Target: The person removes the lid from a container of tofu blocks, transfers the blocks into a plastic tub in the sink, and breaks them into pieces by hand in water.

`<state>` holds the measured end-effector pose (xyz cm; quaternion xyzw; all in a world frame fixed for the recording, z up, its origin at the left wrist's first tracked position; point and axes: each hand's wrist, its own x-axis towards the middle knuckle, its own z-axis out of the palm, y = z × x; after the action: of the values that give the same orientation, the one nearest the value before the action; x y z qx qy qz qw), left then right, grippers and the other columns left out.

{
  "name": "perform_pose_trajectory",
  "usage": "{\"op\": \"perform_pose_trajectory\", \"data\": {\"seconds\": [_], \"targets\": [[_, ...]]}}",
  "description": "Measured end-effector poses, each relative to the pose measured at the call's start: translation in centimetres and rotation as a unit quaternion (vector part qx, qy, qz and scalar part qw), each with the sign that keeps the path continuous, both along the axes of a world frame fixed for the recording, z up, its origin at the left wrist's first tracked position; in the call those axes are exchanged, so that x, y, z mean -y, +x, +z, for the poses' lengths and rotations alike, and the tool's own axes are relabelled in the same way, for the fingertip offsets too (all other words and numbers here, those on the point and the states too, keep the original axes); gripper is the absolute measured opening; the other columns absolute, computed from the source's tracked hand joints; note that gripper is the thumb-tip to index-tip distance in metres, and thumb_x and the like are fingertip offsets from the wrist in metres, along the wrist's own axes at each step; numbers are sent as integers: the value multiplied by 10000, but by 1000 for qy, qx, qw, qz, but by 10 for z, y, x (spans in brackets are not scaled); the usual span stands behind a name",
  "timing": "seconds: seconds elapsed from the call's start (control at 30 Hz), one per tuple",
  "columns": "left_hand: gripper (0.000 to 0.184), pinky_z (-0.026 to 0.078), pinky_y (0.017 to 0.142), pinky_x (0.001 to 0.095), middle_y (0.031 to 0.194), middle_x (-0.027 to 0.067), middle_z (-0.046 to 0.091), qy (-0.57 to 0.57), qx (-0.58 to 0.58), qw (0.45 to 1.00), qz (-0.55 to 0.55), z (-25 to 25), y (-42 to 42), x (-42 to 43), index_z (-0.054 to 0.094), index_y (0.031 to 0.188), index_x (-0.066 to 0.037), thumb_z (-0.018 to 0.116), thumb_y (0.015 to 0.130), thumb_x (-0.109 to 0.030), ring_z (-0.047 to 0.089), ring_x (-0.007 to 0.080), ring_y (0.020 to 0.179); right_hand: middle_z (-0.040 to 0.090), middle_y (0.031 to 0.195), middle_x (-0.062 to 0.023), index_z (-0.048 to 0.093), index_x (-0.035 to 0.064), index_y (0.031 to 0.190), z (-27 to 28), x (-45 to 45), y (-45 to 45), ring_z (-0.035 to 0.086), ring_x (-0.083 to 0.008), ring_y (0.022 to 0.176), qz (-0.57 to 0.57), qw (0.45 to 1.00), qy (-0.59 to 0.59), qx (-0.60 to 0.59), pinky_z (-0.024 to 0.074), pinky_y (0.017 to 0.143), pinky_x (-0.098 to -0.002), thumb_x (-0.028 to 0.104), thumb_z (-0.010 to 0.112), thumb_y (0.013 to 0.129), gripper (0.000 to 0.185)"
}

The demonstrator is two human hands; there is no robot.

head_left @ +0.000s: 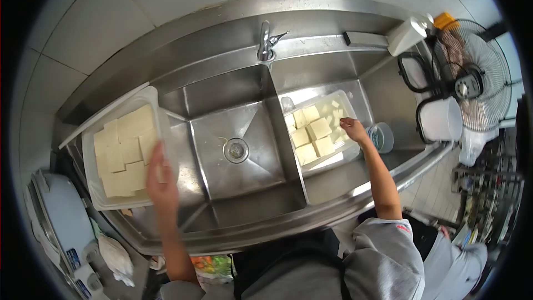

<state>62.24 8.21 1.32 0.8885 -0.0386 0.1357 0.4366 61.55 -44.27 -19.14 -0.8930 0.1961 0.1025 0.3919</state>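
Observation:
On the left, a white plastic tub [95,158] holds large pale tofu blocks [123,147]. My left hand [160,178], smeared by motion, is over the tub's right side; its fingers do not show clearly. In the right basin sits a clear plastic container [350,153] with several thick tofu blocks [318,129] and smaller pale pieces [335,112] towards its right end. My right hand [353,129] is at that right end, fingers drawn together over the small pieces. What they hold, if anything, is hidden.
A steel double sink [239,128] has a divider between its basins and a faucet [264,39] behind. A round clear tub [381,136] stands right of my right hand. A fan [472,78], a white bucket [441,118] and a white jug [408,36] are at the right.

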Motion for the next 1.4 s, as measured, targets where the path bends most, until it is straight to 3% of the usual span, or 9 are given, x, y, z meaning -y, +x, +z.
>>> {"op": "perform_pose_trajectory", "data": {"seconds": [0.13, 0.27, 0.4, 0.57, 0.67, 0.73, 0.8, 1.07, 1.4], "targets": [[256, 416, 837, 272, 1102, 115, 568, -71, -105, 990, -62, -25, -1, 127, 540, 1101, -8, 468, 858, -47, 544, 179, 999, 567, 1005, -232, 525, -17, 1101, -110, 82, 24, 533, -351, 978, 58, 984, -168, 7, 421, 844, -374, 264, 571, 737, 463], [240, 447, 777, 260, 993, 108, 600, -177, -216, 960, -29, -56, 1, 172, 530, 1087, 1, 462, 888, -115, 567, 161, 918, 508, 1120, -246, 411, -19, 1211, -172, 135, 12, 478, -379, 1055, -76, 973, -212, -60, 382, 906, -390, 251, 567, 733, 571], [280, 469, 738, 260, 968, 126, 596, -291, -339, 895, 2, -73, -18, 217, 486, 1122, -2, 464, 900, -173, 570, 176, 905, 493, 1148, -246, 398, -39, 1218, -179, 146, 18, 457, -375, 1087, -44, 979, -151, -126, 361, 928, -376, 292, 555, 760, 586], [526, 336, 951, 329, 1233, 216, 397, -272, -491, 827, -14, -181, -38, 339, 270, 1254, 60, 468, 885, -258, 421, 265, 1137, 503, 1119, -266, 431, -65, 1178, -207, 157, 36, 481, -378, 1057, -39, 993, -109, -12, 377, 898, -379, 336, 494, 824, 539], [697, 259, 1004, 341, 1281, 275, 334, -199, -505, 835, 93, -304, -32, 372, 213, 1260, 125, 514, 832, -335, 349, 344, 1198, 521, 1084, -268, 478, -73, 1123, -199, 148, 52, 500, -369, 1032, -43, 994, -101, -9, 390, 874, -383, 344, 476, 838, 506], [724, 236, 1016, 404, 1308, 316, 239, -80, -545, 815, 178, -339, -22, 370, 157, 1280, 121, 492, 817, -324, 249, 379, 1238, 547, 1034, -260, 507, -59, 1086, -208, 154, 55, 522, -359, 996, -46, 991, -121, -23, 400, 854, -380, 353, 480, 835, 483], [680, 257, 999, 413, 1283, 320, 282, -125, -509, 795, 306, -349, -12, 367, 167, 1279, 116, 460, 825, -297, 283, 398, 1211, 568, 982, -250, 525, -49, 1051, -206, 160, 58, 544, -346, 947, -60, 991, -106, -46, 413, 824, -372, 350, 485, 833, 457], [578, 238, 1016, 393, 1311, 288, 281, -151, -493, 801, 303, -366, -10, 360, 220, 1280, 102, 380, 875, -277, 284, 371, 1227, 599, 757, -176, 528, -16, 894, -166, 166, 52, 587, -286, 700, -6, 989, -84, -119, 453, 658, -359, 261, 565, 745, 317], [562, 213, 1035, 378, 1313, 282, 281, -82, -440, 848, 285, -398, -20, 352, 232, 1280, 102, 350, 895, -290, 266, 365, 1238, 552, 675, -169, 450, -4, 858, -81, 141, 38, 568, -338, 661, 46, 988, -91, -118, 440, 636, -399, 196, 559, 737, 258]]}}
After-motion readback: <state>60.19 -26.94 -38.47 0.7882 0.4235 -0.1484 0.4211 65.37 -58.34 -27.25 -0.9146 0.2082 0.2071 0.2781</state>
